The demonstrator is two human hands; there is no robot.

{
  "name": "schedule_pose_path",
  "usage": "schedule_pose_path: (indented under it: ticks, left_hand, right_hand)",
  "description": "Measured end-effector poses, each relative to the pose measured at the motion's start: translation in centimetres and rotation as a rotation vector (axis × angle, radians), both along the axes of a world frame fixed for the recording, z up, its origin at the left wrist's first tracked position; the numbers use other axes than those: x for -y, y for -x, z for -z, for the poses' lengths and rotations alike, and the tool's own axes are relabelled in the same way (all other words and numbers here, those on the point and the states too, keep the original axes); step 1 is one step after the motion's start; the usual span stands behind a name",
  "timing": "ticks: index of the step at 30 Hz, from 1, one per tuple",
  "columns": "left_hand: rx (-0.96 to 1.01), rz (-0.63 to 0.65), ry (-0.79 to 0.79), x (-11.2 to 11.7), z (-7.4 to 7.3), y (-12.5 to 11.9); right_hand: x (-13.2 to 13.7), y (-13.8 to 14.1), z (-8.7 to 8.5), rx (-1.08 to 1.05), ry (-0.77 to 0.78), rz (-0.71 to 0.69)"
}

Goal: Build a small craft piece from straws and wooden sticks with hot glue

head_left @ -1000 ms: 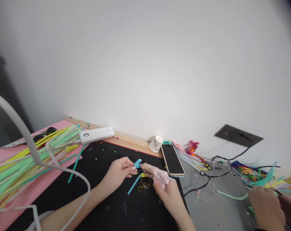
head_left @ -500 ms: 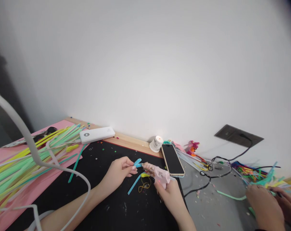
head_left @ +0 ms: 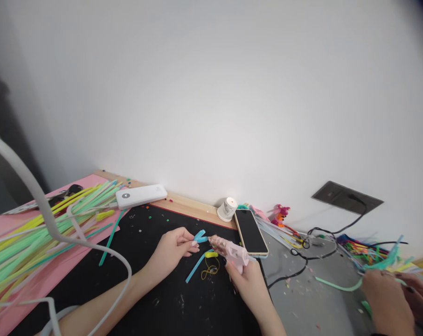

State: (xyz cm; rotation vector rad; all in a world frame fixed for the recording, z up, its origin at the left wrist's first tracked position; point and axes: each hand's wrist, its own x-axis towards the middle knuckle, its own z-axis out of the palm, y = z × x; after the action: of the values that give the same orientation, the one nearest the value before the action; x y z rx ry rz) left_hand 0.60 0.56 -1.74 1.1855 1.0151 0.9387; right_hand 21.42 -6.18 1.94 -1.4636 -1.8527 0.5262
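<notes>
My left hand [head_left: 171,252] pinches a small folded blue strip [head_left: 200,237] over the black mat [head_left: 151,298]. My right hand [head_left: 248,280] grips a pink glue gun [head_left: 230,252], whose nozzle touches the blue strip. Under the gun lie a longer blue strip [head_left: 196,267], a yellow piece [head_left: 211,255] and a thin loop of yellow string [head_left: 209,270].
A heap of green and yellow strips [head_left: 39,233] covers the pink sheet at left, beside a white power bank [head_left: 141,196]. A phone [head_left: 250,232] and a small white cup [head_left: 227,208] sit near the wall. Another person's hands [head_left: 393,298] handle green strips at right, among black cables [head_left: 302,261].
The glue gun has shifted slightly to the right and up along the blue strip. The other person's hands at right have moved a little. My left hand holds still.
</notes>
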Motion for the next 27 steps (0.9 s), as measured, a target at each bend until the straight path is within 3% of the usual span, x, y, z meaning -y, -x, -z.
schedule_pose_path:
  ticks: [6, 11, 27]
  left_hand:
    - [0.003, -0.001, -0.007, -0.1, 0.2, 0.1]
    - [-0.001, 0.005, -0.005, -0.1, 0.1, 0.0]
    - [0.02, -0.008, 0.001, 0.0, 0.0, -0.1]
  right_hand:
    - [-0.2, 0.0, -0.1, -0.037, 0.025, 0.021]
    - [-0.1, 0.4, -0.5, -0.102, 0.037, -0.049]
    - [0.2, 1.1, 0.0, -0.06, 0.004, -0.066]
